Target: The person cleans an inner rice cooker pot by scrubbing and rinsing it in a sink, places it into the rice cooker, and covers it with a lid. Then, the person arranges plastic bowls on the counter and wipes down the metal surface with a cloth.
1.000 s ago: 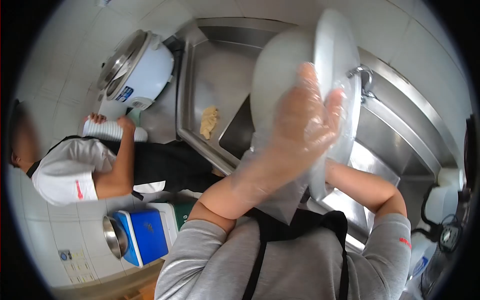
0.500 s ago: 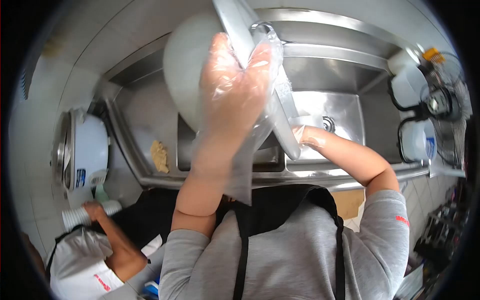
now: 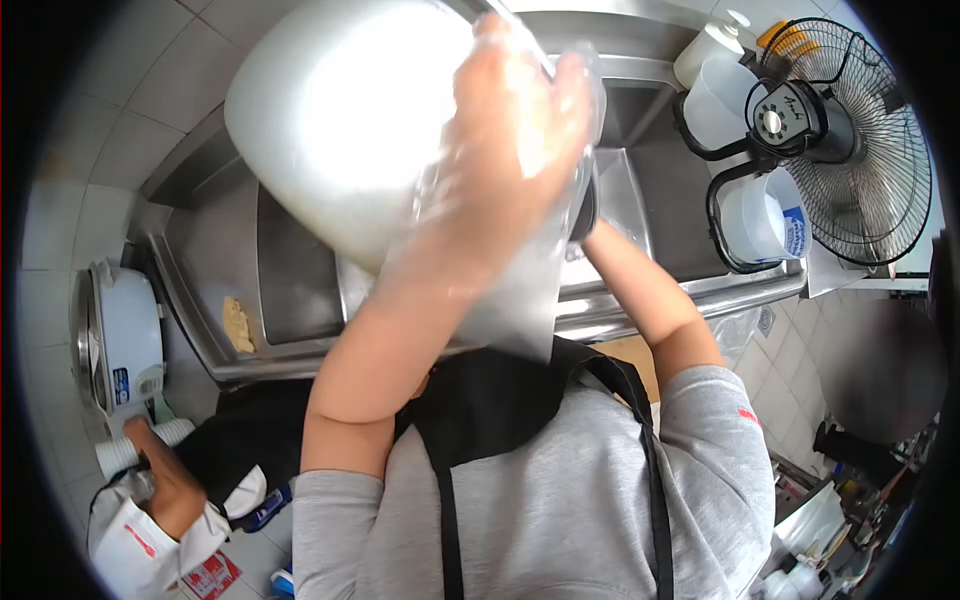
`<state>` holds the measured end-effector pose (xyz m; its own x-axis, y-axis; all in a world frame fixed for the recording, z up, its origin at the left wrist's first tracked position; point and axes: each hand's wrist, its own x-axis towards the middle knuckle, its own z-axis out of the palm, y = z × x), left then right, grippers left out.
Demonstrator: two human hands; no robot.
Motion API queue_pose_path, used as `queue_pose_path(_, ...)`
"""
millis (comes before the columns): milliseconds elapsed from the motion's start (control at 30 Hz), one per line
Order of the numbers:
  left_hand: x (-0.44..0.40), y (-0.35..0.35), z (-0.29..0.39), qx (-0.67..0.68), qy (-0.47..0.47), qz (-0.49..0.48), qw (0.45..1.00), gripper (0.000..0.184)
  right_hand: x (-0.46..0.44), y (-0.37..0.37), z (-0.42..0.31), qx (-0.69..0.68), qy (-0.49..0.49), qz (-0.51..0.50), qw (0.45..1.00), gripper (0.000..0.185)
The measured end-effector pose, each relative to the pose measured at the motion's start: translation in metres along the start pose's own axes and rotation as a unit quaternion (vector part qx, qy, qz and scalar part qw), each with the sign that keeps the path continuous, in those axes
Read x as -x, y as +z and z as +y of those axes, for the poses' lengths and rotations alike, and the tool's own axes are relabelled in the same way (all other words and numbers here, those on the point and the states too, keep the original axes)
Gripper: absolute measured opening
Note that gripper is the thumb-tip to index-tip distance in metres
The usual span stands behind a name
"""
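A large white tub (image 3: 330,130), tilted with its pale rounded outside facing me, hangs over the metal sink (image 3: 690,220). Clear loose plastic covers my left hand (image 3: 520,110), which is closed on the tub's rim; motion blurs it. My right forearm (image 3: 640,285) reaches up behind the tub and the plastic, and the right hand's fingers are hidden there. A crumpled yellowish cloth (image 3: 237,324) lies at the sink's left end.
A rice cooker (image 3: 130,335) stands at the left. Below it, a co-worker's hand touches stacked white cups (image 3: 118,458). At the right are a black fan (image 3: 850,140), white containers (image 3: 765,215) and a pump bottle (image 3: 708,50). Another person stands farther right.
The view has swung to the right, bringing the fan and containers in. The tub has turned so that more of its rounded outside shows. My left hand stays on its rim.
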<state>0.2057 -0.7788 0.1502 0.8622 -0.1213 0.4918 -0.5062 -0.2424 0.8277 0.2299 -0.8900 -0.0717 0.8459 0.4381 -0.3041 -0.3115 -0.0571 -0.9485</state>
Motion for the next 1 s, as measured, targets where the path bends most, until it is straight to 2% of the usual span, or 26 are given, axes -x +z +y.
queue_pose_path(33, -0.006, 0.008, -0.003, -0.023, 0.020, -0.013, 0.999, 0.022, -0.004, -0.019, 0.001, -0.011, 0.014, 0.007, 1.000, 0.097)
queue_pose_path(100, -0.007, 0.022, 0.002, -0.068, -0.001, -0.019, 0.997, 0.023, -0.012, -0.058, 0.010, -0.035, 0.058, 0.017, 0.998, 0.099)
queue_pose_path(133, -0.011, 0.030, 0.012, -0.089, -0.041, -0.012, 0.995, 0.022, -0.015, -0.077, 0.018, -0.046, 0.083, 0.024, 0.995, 0.100)
queue_pose_path(233, -0.018, 0.017, 0.047, -0.001, -0.115, -0.076, 0.990, 0.020, -0.017, -0.128, 0.046, -0.063, 0.163, 0.052, 0.983, 0.103)
queue_pose_path(300, -0.011, 0.023, -0.007, -0.063, 0.011, 0.006, 0.998, 0.021, -0.012, -0.158, 0.063, -0.059, 0.214, 0.086, 0.971, 0.105)
queue_pose_path(333, -0.010, 0.015, 0.024, 0.003, -0.118, 0.012, 0.993, 0.022, -0.003, -0.161, 0.058, -0.044, 0.244, 0.121, 0.961, 0.102)
queue_pose_path(367, -0.007, 0.002, 0.026, -0.041, -0.180, 0.031, 0.982, 0.029, -0.007, -0.183, 0.084, -0.019, 0.245, 0.142, 0.959, 0.098)
queue_pose_path(400, 0.004, 0.003, 0.039, 0.085, -0.217, 0.133, 0.963, 0.033, -0.012, -0.205, 0.114, 0.016, 0.247, 0.169, 0.954, 0.094)
queue_pose_path(467, -0.004, -0.017, 0.043, -0.006, -0.164, 0.180, 0.970, 0.033, -0.025, -0.251, 0.180, 0.101, 0.240, 0.223, 0.939, 0.087)
queue_pose_path(533, 0.001, -0.066, 0.029, -0.119, -0.142, 0.184, 0.965, 0.034, -0.017, -0.279, 0.247, 0.109, 0.229, 0.258, 0.932, 0.074)
queue_pose_path(567, 0.008, -0.109, 0.004, -0.149, -0.066, 0.154, 0.975, 0.037, -0.009, -0.290, 0.279, 0.104, 0.214, 0.269, 0.933, 0.064)
queue_pose_path(600, 0.012, -0.120, -0.002, -0.192, -0.045, 0.183, 0.963, 0.039, -0.003, -0.298, 0.311, -0.015, 0.255, 0.276, 0.926, 0.056)
queue_pose_path(667, 0.026, -0.116, -0.004, -0.311, -0.019, 0.248, 0.917, 0.042, 0.008, -0.313, 0.371, -0.247, 0.333, 0.322, 0.851, 0.040)
queue_pose_path(733, 0.031, -0.143, -0.008, -0.292, -0.085, 0.283, 0.910, 0.045, 0.023, -0.293, 0.367, -0.052, 0.387, 0.346, 0.853, 0.039)
queue_pose_path(767, 0.036, -0.172, -0.007, -0.197, -0.191, 0.314, 0.909, 0.050, 0.027, -0.288, 0.368, 0.039, 0.410, 0.342, 0.845, 0.039)
queue_pose_path(833, 0.033, -0.178, -0.019, -0.278, -0.160, 0.315, 0.893, 0.057, 0.028, -0.277, 0.383, 0.195, 0.433, 0.309, 0.824, 0.038)
queue_pose_path(900, 0.019, -0.132, -0.026, -0.199, -0.168, 0.431, 0.864, 0.058, 0.019, -0.269, 0.396, 0.311, 0.438, 0.275, 0.797, 0.038)
queue_pose_path(1000, 0.017, -0.126, -0.041, -0.236, -0.128, 0.478, 0.836, 0.049, -0.005, -0.252, 0.412, 0.448, 0.417, 0.225, 0.758, 0.037)
